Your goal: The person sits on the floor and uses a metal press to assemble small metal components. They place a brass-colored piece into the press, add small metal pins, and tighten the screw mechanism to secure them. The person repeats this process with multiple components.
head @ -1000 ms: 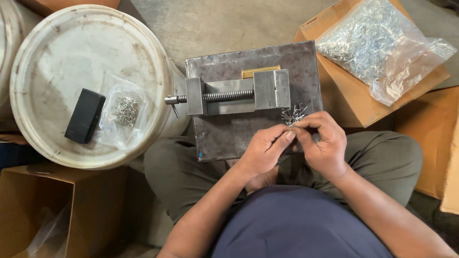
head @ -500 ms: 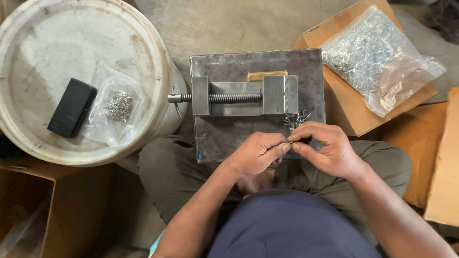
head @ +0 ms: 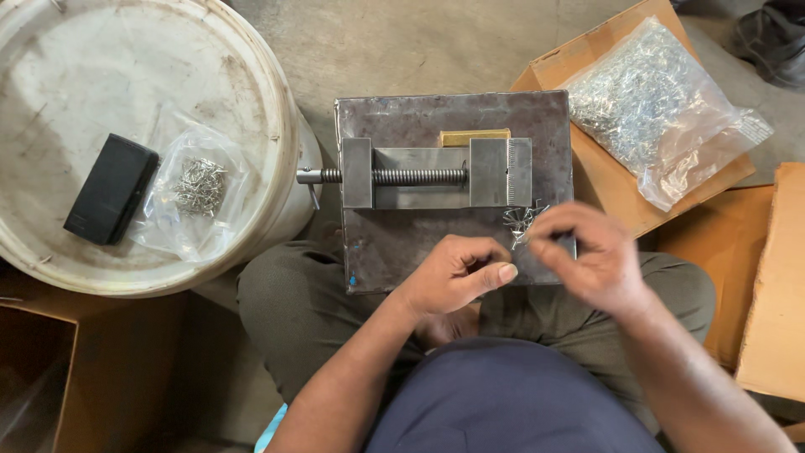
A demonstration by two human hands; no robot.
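Observation:
A grey steel vise point(head: 436, 174) lies on a dark metal plate point(head: 453, 116) across my lap, with a small brass block point(head: 475, 137) behind it. A little heap of small metal pins point(head: 520, 220) sits on the plate by the vise's right jaw. My left hand point(head: 453, 275) rests on the plate's near edge, fingers curled and thumb pressed to the forefinger; nothing shows in it. My right hand point(head: 591, 256) is blurred, fingers bent, just right of the pin heap. Whether it holds a pin I cannot tell.
A white bucket lid point(head: 101, 75) at left carries a black box point(head: 111, 189) and a clear bag of pins point(head: 197, 189). A large bag of pins point(head: 662, 109) lies on a cardboard box point(head: 608, 189) at right. More cardboard point(head: 776, 277) stands at the far right.
My two hands, pinched together over the plate's right edge before, have come apart. The right hand has moved right and up toward the pin heap.

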